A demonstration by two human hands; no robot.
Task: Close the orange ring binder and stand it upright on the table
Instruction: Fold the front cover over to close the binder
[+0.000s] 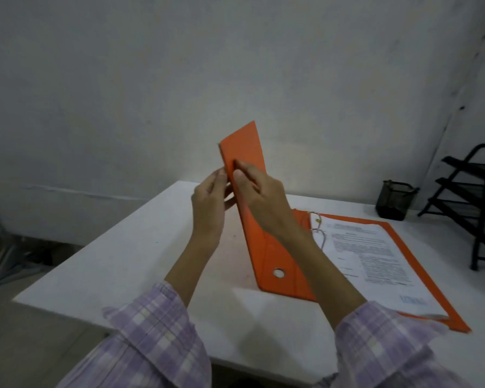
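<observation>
The orange ring binder [266, 256] lies open on the white table [140, 247]. Its back cover rests flat at the right with printed sheets [375, 261] on the metal rings [318, 225]. Its front cover [247, 144] is raised almost upright, edge toward me. My left hand [207, 208] pinches the raised cover's edge from the left. My right hand [261, 197] grips the same cover from the right, fingers on its outer face. A metal eyelet [278, 273] shows on the spine near the table.
A dark pen holder [394, 200] stands at the table's far right edge. A black tiered rack [473, 203] stands beside it at the right. A grey wall runs behind the table. The floor lies to the left, below the table's edge.
</observation>
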